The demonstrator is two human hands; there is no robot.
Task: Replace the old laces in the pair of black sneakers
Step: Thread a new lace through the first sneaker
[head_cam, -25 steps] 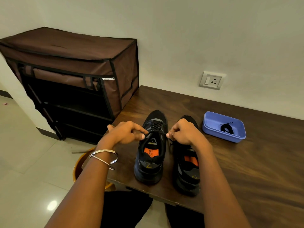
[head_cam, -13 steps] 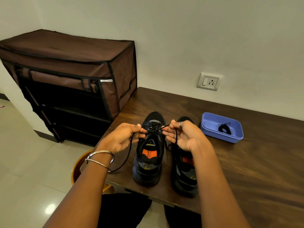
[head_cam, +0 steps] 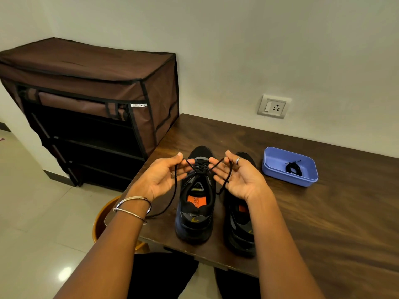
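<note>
Lace ends draped over both palms, above left sneaker [head_cam: 195, 203].
Left hand [head_cam: 160, 179] and right hand [head_cam: 239, 180] look uncurled, lace [head_cam: 176, 186] seemingly ungripped; ends could slip off, slackening the crossings.

2 sneakers [head_cam: 195, 203] stood side by side on the surface [head_cam: 323, 223]; right of them a tray [head_cam: 278, 169] held a coiled lace [head_cam: 293, 168].

A dark wood-grain counter [head_cam: 323, 212] with slight sheen is seen; the tray [head_cam: 278, 169] is smooth plastic, the rack cover [head_cam: 86, 70] matt cloth, the floor [head_cam: 32, 223] glossy tile.
</note>
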